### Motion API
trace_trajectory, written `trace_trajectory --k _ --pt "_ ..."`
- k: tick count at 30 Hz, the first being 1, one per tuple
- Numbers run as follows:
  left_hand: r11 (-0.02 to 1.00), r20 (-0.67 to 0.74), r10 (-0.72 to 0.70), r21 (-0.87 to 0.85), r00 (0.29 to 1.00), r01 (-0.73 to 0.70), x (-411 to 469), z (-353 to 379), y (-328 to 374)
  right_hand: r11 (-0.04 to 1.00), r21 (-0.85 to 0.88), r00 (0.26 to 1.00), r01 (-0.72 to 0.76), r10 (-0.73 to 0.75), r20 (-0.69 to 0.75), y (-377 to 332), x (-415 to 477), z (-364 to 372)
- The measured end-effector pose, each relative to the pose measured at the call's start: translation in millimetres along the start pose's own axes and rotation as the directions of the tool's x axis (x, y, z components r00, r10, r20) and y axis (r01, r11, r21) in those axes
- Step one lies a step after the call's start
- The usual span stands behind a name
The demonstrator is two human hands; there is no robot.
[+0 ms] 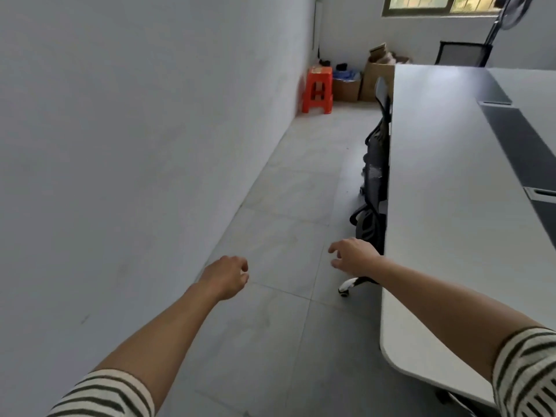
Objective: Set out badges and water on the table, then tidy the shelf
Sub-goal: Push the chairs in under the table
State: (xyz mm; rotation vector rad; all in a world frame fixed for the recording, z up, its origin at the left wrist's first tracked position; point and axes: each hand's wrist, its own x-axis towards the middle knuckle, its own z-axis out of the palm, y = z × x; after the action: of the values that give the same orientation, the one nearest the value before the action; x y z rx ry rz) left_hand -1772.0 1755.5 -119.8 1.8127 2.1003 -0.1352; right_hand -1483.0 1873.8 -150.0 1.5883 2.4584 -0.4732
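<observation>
- The left sleeve [102, 395] was cream with narrow dark stripes running across it.
- The right sleeve [526, 374] bore the same striped pattern.
- Both forearms, the left hand [225, 275] and the right hand [355, 257] were bare.

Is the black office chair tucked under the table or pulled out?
Tucked in: the black mesh office chair stands right at the grey table.

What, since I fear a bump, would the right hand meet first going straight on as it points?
Nothing near: the right hand points over bare floor toward the wall, though depth is unclear.
</observation>
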Motion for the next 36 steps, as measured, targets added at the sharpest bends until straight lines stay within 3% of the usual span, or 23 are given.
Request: trace_trajectory --k 5,12,16,22,26,31,36 --pt "0.998 0.034 0.068 0.006 0.997 -0.069 109.7 -30.9 -26.8 0.999 -0.001 0.999 -0.052 0.052 -0.008 -0.3 89.7 -20.4" --pt "0.983 0.071 0.180 0.028 0.981 -0.182 264.9 -96.9 -53.6 0.958 0.105 0.962 -0.265 0.271 -0.045 10.9 189.9 -56.9" --pt "0.963 0.109 0.261 0.041 0.959 -0.267 345.3 -123.9 -41.0 0.904 0.201 0.909 -0.378 0.403 -0.105 25.8 217.9 -78.5" --pt "0.905 0.208 0.409 0.030 0.888 -0.424 439.5 -120.5 25.9 0.791 0.262 0.758 -0.552 0.608 -0.237 84.6 248.2 -95.7" --pt "0.855 0.248 0.488 0.057 0.837 -0.516 503.2 -121.6 84.8 0.677 0.342 0.688 -0.651 0.717 -0.110 139.1 278.0 -95.6" --pt "0.792 0.317 0.548 0.103 0.774 -0.602 583.6 -132.7 157.7 0.459 0.451 0.593 -0.766 0.775 0.220 181.8 320.2 -67.2" --pt "0.684 0.328 0.651 0.136 0.684 -0.716 634.8 -135.2 216.5 0.409 0.435 0.533 -0.802 0.819 0.212 185.4 341.4 -50.1"
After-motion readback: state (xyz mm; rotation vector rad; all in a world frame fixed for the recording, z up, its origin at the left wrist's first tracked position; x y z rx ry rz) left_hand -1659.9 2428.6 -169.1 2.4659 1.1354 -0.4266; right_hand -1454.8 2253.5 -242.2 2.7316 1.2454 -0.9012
